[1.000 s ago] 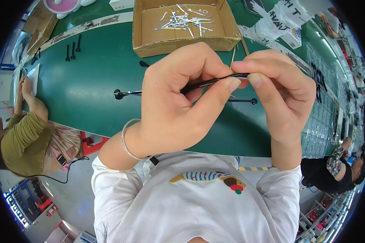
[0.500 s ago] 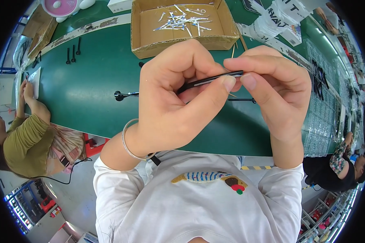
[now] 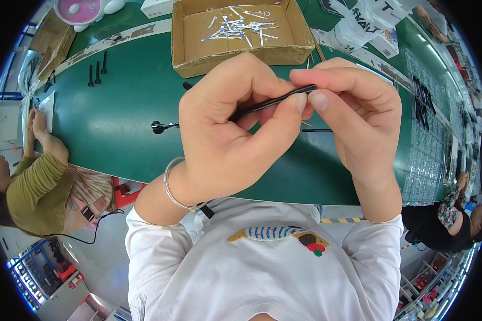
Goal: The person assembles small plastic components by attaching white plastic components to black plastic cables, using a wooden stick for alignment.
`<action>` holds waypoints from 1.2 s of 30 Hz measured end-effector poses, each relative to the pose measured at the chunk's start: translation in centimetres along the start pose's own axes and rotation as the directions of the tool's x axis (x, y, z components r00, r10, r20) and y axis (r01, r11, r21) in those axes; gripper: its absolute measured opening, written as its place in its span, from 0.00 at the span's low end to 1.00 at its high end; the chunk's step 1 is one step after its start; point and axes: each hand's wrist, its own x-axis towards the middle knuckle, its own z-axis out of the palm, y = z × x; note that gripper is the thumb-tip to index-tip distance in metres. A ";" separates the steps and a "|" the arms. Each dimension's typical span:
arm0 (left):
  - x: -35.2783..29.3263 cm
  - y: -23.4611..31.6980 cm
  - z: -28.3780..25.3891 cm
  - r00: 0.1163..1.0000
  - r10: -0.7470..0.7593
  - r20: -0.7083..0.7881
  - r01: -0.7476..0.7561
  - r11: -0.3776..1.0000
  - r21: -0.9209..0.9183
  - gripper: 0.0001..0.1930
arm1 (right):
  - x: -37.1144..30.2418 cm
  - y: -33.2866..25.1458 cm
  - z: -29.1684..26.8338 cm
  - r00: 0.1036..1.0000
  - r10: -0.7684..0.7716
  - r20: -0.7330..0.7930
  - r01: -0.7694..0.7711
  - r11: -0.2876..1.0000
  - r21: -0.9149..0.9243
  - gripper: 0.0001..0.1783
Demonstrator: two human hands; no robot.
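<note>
Between my two hands is a slim black bar-shaped part (image 3: pixel 276 100), slanting up to the right. My left hand (image 3: pixel 225 128) is closed around it, with the thumb pressed along its side; its left end is hidden in the palm. At the other end, the thumb and forefinger of my right hand (image 3: pixel 361 117) pinch the tip. On the green table (image 3: pixel 112 107) beneath, a black piece with a round end (image 3: pixel 158 127) pokes out left of my left wrist. A thin black rod (image 3: pixel 317 130) lies partly behind my right hand.
Beyond my hands stands an open cardboard box (image 3: pixel 235 63) holding white strips (image 3: pixel 235 29). Several black round-ended pieces (image 3: pixel 97 73) lie at the far left. Clear plastic trays (image 3: pixel 426 166) with black parts (image 3: pixel 423 101) sit at right. A co-worker (image 3: pixel 43 187) sits at left, another (image 3: pixel 439 224) at right.
Both hands have shifted slightly left. The black part has rolled and tipped a little, so its pale streak no longer shows and its right tip sits higher.
</note>
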 end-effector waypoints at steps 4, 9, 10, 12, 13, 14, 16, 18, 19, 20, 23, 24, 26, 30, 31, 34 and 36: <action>0.0 -0.1 0.0 1.000 0.006 -0.002 -0.006 1.000 -0.003 0.06 | 0.0 0.0 0.0 1.000 -0.025 0.002 0.025 0.999 -0.046 0.10; 0.0 -0.3 -0.1 0.999 0.041 0.011 -0.041 0.999 0.028 0.06 | -0.1 0.2 0.1 0.999 -0.040 -0.012 0.039 0.999 -0.009 0.09; 0.0 -0.3 -0.1 0.998 0.054 0.019 -0.055 0.998 0.043 0.06 | 0.0 0.2 0.0 0.999 -0.040 -0.009 0.040 0.999 -0.018 0.09; -0.1 -0.4 -0.1 0.998 0.056 0.020 -0.057 0.997 0.051 0.06 | -0.1 0.2 0.0 0.999 -0.042 -0.008 0.041 0.999 -0.028 0.09; -0.1 -0.4 -0.1 0.998 0.057 0.020 -0.058 0.997 0.060 0.06 | -0.1 0.2 0.0 0.999 -0.047 -0.009 0.047 0.998 -0.035 0.09; -0.1 -0.4 0.0 0.998 0.058 0.021 -0.059 0.996 0.060 0.06 | -0.1 0.2 0.0 0.999 -0.053 -0.011 0.053 0.998 -0.043 0.09; -0.2 -0.6 0.0 0.996 0.085 0.025 -0.087 0.994 0.059 0.05 | -0.1 0.3 0.2 0.998 -0.056 -0.028 0.056 0.998 -0.022 0.09; 0.1 -1.4 0.0 0.992 0.124 0.019 -0.125 0.992 0.020 0.04 | -0.1 0.1 0.3 0.997 -0.060 -0.045 0.060 0.998 -0.001 0.10; 0.2 -1.7 0.0 0.987 0.161 0.008 -0.161 0.987 -0.016 0.03 | -0.1 -0.1 0.2 0.995 -0.098 -0.024 0.096 0.993 -0.066 0.10; 0.1 -1.8 0.0 0.986 0.164 0.009 -0.164 0.986 -0.014 0.03 | -0.1 -0.2 0.2 0.991 -0.135 -0.001 0.134 0.983 -0.129 0.11; 0.1 -1.8 0.4 0.991 0.134 0.017 -0.132 0.989 -0.058 0.04 | -0.3 -0.5 -0.1 0.970 -0.242 0.034 0.240 0.917 -0.319 0.12; 0.2 -1.7 0.5 0.989 0.149 0.002 -0.149 0.986 -0.077 0.04 | -0.3 -0.5 -0.1 0.969 -0.245 0.031 0.242 0.916 -0.320 0.12; 0.3 -1.3 0.8 0.986 0.169 -0.010 -0.169 0.981 -0.093 0.05 | -0.1 -0.6 0.0 0.940 -0.337 0.059 0.325 0.826 -0.461 0.11; 0.2 -1.3 0.6 1.000 -0.003 0.006 0.005 0.927 -0.374 0.05 | -0.3 -1.1 0.3 0.949 -0.314 0.040 0.295 0.834 -0.467 0.11; 0.2 -1.6 0.4 1.000 0.005 0.028 0.008 0.901 -0.434 0.05 | -0.3 -1.0 0.5 0.977 -0.212 -0.027 0.193 0.930 -0.313 0.10; 0.0 -1.8 0.5 0.999 0.053 -0.004 -0.050 0.915 -0.401 0.06 | -0.5 -0.4 0.7 0.995 -0.061 -0.084 0.055 0.996 -0.066 0.10; -0.1 -1.4 0.8 0.997 0.073 -0.035 -0.080 0.950 -0.301 0.06 | -0.5 0.0 0.6 0.995 -0.019 -0.093 0.020 1.000 0.009 0.10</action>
